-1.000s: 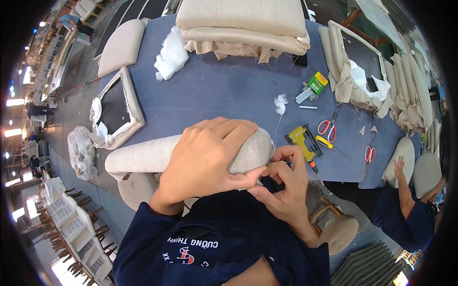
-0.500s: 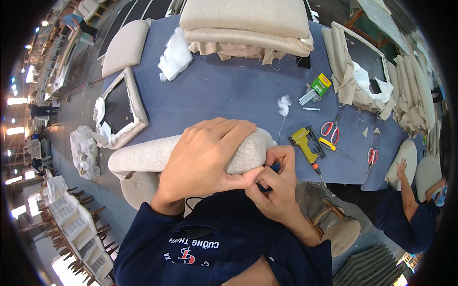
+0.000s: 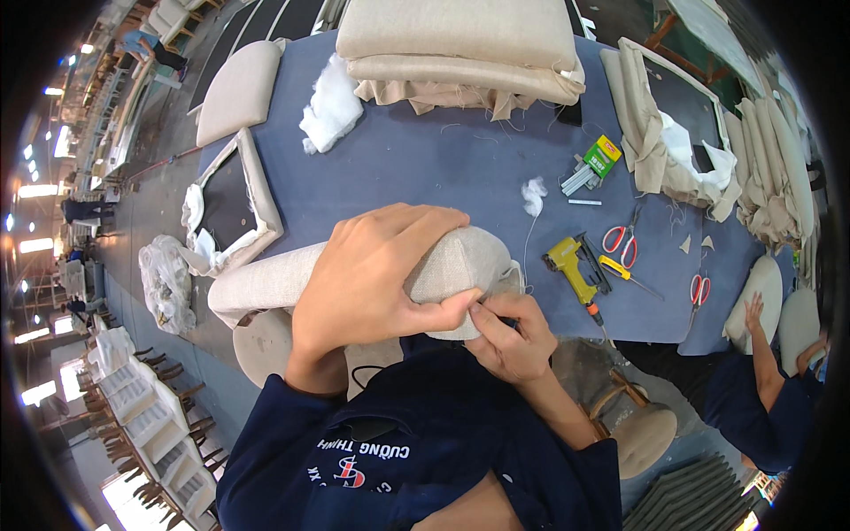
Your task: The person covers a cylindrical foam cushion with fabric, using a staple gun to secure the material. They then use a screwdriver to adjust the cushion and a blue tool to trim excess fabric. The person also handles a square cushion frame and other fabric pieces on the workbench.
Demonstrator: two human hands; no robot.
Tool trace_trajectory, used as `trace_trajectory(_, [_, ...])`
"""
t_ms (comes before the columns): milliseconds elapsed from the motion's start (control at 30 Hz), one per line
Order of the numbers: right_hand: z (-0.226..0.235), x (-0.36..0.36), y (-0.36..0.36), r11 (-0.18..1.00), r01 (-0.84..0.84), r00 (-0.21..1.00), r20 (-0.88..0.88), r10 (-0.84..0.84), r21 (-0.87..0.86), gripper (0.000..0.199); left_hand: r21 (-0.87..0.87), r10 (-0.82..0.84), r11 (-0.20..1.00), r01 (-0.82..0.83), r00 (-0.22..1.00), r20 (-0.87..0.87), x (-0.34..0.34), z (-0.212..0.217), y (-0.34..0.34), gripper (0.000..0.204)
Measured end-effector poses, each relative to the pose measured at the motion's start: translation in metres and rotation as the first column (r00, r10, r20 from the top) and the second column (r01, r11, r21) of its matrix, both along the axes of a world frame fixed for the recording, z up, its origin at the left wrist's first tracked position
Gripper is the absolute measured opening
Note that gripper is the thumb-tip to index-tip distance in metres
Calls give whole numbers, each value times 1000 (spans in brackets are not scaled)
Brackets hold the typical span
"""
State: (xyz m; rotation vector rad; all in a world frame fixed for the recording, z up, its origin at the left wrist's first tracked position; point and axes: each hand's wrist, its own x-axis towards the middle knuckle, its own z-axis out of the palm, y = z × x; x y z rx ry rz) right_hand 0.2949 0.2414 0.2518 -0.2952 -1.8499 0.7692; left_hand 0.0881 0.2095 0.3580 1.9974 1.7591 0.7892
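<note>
A padded seat cushion (image 3: 453,264) in light beige woven fabric stands on its side at the table's near edge, against my body. My left hand (image 3: 367,274) wraps over its top, fingers on the far side, thumb pressed to the near face by the right corner. At that corner my right hand (image 3: 516,338) is closed in a pinch, its fingertips meeting my left thumb tip; what lies between them is too small to make out. A thin thread runs from a tuft of white stuffing (image 3: 534,195) down toward the corner.
Right of the cushion lie a yellow staple gun (image 3: 574,267), a yellow-handled screwdriver (image 3: 617,267), red-handled scissors (image 3: 699,290) and a green-yellow box (image 3: 602,157). Stacked cushions (image 3: 460,35) stand at the back, white wadding (image 3: 332,106) beside them. A co-worker (image 3: 766,394) is at the right.
My right hand has turned and its fingertips have risen slightly along the cushion's corner, showing more of the near face below my left thumb. My left hand keeps its grip.
</note>
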Motion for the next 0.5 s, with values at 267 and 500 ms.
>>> trace_trajectory(267, [-1, -7, -3, 982, -88, 994, -74, 76, -169, 39, 13, 4, 1000, -4, 1000, 8, 0, 0, 1, 61])
trace_trajectory(500, [3, -8, 1, 966, -134, 990, -77, 120, -219, 34, 5, -23, 1000, 23, 999, 34, -4, -2, 4, 62])
